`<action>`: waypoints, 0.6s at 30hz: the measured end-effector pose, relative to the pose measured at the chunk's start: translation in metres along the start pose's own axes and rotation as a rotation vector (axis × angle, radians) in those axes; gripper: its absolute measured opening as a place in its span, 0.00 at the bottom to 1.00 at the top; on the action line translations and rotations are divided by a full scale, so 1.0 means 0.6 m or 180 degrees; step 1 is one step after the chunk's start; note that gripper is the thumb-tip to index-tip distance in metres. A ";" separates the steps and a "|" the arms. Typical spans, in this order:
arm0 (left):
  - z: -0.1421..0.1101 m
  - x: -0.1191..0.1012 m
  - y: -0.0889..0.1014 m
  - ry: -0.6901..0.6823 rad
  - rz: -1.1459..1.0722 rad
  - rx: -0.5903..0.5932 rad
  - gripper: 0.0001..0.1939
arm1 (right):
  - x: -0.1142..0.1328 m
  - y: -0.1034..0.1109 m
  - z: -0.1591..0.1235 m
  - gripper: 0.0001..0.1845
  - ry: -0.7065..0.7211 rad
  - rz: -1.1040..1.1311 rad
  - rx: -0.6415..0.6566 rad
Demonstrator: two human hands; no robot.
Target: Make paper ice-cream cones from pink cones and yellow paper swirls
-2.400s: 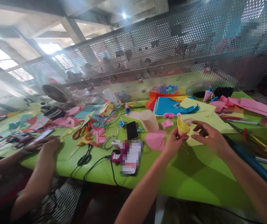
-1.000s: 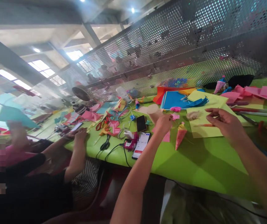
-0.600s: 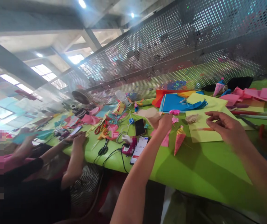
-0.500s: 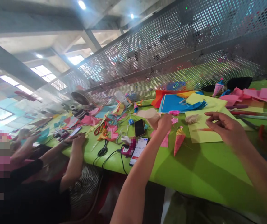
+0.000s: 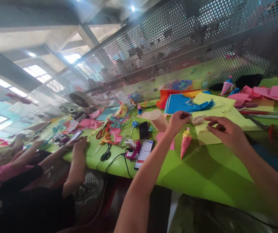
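My left hand is over the table with its fingertips pinched together, at the left edge of a small tangle of beige thread. What those fingers hold, if anything, is too small to make out. My right hand hovers to the right of the tangle, its thumb and forefinger curved with a gap between them. Beneath the tangle lies a yellow paper sheet. A pink paper cone with a yellow top lies between my forearms. A beige cup-like roll is behind my left wrist.
Blue paper sheets lie behind my hands. Scissors and pens are at the right. A black phone, a lit phone and cables lie left. A perforated metal screen borders the table. A co-worker's arms rest farther left.
My left hand has moved right, from the small pink pieces to the edge of the thread tangle. My right hand has shifted slightly left, closer to it. The view has tilted a little.
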State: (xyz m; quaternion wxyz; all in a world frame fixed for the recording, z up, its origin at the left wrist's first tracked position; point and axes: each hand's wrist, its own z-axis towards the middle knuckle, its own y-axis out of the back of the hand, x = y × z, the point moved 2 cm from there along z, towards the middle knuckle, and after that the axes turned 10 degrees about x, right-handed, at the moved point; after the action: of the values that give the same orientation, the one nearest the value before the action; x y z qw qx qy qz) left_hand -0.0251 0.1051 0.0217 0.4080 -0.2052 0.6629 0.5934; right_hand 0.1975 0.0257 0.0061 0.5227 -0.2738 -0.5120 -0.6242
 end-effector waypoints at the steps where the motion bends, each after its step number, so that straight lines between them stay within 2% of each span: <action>1: -0.006 -0.008 -0.010 -0.0053 -0.0584 0.0173 0.10 | 0.001 -0.003 -0.001 0.21 0.0088 -0.0111 -0.0015; 3: -0.020 -0.024 -0.029 -0.0040 -0.1473 0.0498 0.12 | 0.005 -0.009 -0.004 0.19 0.0244 -0.0266 -0.0042; 5: -0.033 -0.036 -0.041 0.0011 -0.1868 0.0656 0.12 | 0.007 -0.014 -0.007 0.17 0.0343 -0.0344 -0.0084; 11: -0.059 -0.046 -0.049 0.0085 -0.2360 0.0792 0.10 | 0.009 -0.015 -0.009 0.12 0.0448 -0.0324 -0.0235; 18: -0.087 -0.039 -0.075 0.0014 -0.2817 0.0718 0.20 | 0.014 -0.015 -0.009 0.12 0.0575 -0.0515 -0.0285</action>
State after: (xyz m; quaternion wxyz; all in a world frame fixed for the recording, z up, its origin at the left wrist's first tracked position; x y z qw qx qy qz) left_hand 0.0070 0.0407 0.0101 0.6406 -0.4243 0.5728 0.2855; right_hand 0.1878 0.0166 0.0088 0.5019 -0.1972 -0.4548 -0.7087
